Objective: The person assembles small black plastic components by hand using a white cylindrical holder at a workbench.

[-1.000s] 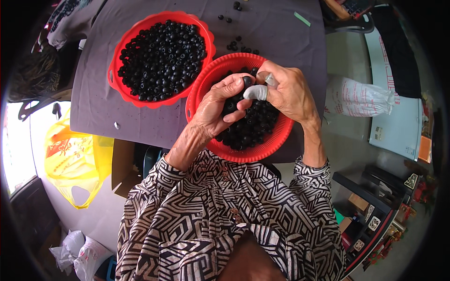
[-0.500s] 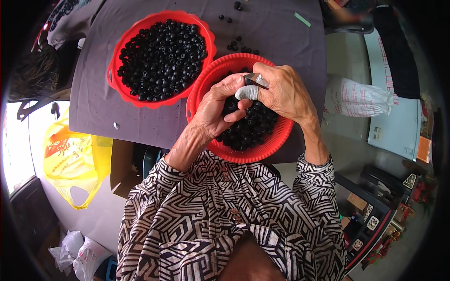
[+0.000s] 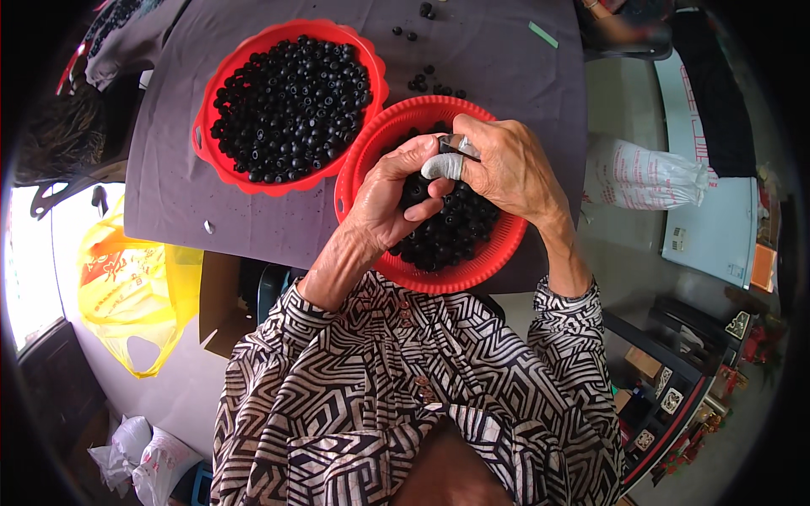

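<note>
Purple-grey cloth-covered table (image 3: 498, 51): left hand (image 3: 380, 198) curled around a small, round, glossy black fruit (image 3: 413, 187) (likely light, firm, slippery; best held by its sides), right hand (image 3: 510, 164) gripping a thin metal blade (image 3: 454, 142), above a ribbed red plastic basket (image 3: 439, 283).

Table: covered by a creased purple-grey cloth (image 3: 498, 63)
Round red ribbed plastic basket (image 3: 504, 246): stands on the cloth
Red scalloped-rim plastic basket (image 3: 226, 160): beyond and left of the ribbed basket, rims adjoining, contact unclear
Loose small round black fruits (image 3: 423, 86): one scattered group just beyond the ribbed basket, a pair farther beyond, another cluster farther still
Flat pale-green strip (image 3: 543, 34): beyond and right of the ribbed basket
Small whitish scrap (image 3: 209, 226): left of the ribbed basket, well apart
</note>
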The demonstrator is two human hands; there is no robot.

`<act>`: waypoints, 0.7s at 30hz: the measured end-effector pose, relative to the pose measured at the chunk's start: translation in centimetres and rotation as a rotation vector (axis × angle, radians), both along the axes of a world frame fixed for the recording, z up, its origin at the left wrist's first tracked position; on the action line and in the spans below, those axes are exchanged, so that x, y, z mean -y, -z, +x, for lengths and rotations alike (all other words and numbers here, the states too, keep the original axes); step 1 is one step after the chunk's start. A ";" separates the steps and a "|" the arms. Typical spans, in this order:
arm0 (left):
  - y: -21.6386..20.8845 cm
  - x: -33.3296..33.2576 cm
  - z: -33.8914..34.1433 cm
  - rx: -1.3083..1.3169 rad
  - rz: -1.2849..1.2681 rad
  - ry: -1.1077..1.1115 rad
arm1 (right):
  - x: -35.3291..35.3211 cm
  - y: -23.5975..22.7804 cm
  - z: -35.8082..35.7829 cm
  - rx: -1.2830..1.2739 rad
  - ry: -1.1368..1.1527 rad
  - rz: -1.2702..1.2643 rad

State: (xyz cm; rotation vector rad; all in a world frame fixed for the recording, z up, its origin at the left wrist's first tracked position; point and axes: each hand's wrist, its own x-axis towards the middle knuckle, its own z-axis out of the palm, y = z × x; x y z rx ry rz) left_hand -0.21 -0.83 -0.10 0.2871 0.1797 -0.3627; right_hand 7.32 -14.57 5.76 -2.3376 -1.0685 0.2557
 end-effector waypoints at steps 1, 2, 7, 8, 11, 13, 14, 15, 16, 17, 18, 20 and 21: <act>-0.1 0.0 0.0 -0.010 0.005 0.004 | 0.0 0.1 0.0 0.023 -0.003 0.002; -0.1 0.0 0.0 -0.019 0.010 0.008 | 0.0 0.2 -0.1 0.045 -0.007 0.004; -0.1 0.0 -0.1 -0.055 -0.022 0.006 | -0.1 0.1 -0.2 0.072 -0.009 -0.022; -0.1 0.0 -0.1 -0.073 -0.025 -0.003 | -0.1 0.2 -0.3 0.092 -0.011 -0.012; -0.3 0.0 -0.1 -0.083 -0.055 0.001 | -0.3 0.1 -0.6 0.143 -0.006 -0.018; -0.3 0.1 -0.1 -0.086 -0.054 -0.002 | -0.2 0.2 -0.5 0.161 -0.023 -0.009; -0.3 0.1 -0.2 -0.089 -0.052 -0.007 | -0.2 0.2 -0.4 0.178 -0.040 0.001; -0.4 0.1 -0.2 -0.089 -0.051 -0.007 | -0.1 0.2 -0.3 0.178 -0.041 0.002; -0.5 0.2 -0.3 -0.080 -0.060 -0.001 | 0.0 0.1 -0.2 0.130 -0.035 0.030; -0.6 0.2 -0.4 -0.071 -0.069 0.005 | 0.0 0.1 -0.1 0.082 -0.029 0.057; -0.6 0.2 -0.3 -0.070 -0.069 0.005 | 0.1 0.0 -0.1 0.083 -0.029 0.057; -0.4 0.2 -0.3 -0.061 -0.098 0.011 | 0.0 -0.1 0.0 0.097 -0.007 0.046; -0.4 0.1 -0.4 -0.060 -0.097 0.010 | -0.1 -0.2 0.0 0.097 -0.007 0.047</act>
